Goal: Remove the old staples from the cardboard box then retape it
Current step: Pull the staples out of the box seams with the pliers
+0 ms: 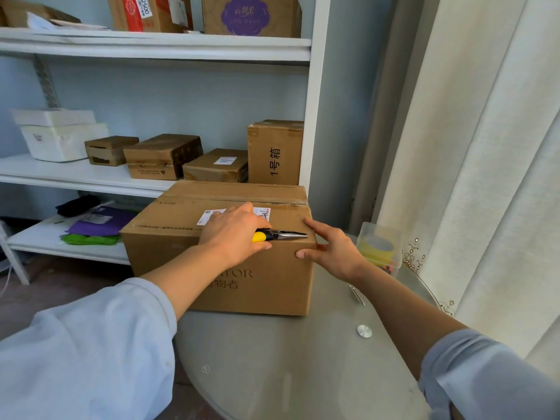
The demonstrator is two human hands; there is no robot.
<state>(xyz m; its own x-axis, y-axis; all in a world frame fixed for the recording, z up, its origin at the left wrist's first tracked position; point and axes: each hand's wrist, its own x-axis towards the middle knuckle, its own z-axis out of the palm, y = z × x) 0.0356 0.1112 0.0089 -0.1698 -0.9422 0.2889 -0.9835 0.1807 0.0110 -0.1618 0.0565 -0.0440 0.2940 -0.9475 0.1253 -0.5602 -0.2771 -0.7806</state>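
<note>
White shelving (91,174) is seen at the left, and on its middle board a white foam box (60,137) and several small brown cartons (163,156) are lined up, with a taller carton (275,153) stood at the right end. On the lowest board, purple and green fabric (97,225) is laid in a loose pile. Further right, a cardboard box (242,283) is set at the far left edge of a round glass table (288,374), its top flaps closed and a white label (209,218) stuck on top. The left hand (236,234) is laid over the front top edge of the box, and a pair of pliers (278,235) with yellow-and-black handles is gripped in its curled fingers; the thin metal nose is pointed right, along that top edge, toward the front right corner. The right hand (330,250) is pressed against that same corner, with straight fingers on the side and the thumb on the front face, nothing being grasped. Two loose staples (356,294) are seen on the glass just right of the box. At the far right edge of the table, a clear plastic tub (380,247) is placed, and a roll of yellowish tape (377,248) is held inside it. A pale curtain (485,147) is hung behind the table at the right
</note>
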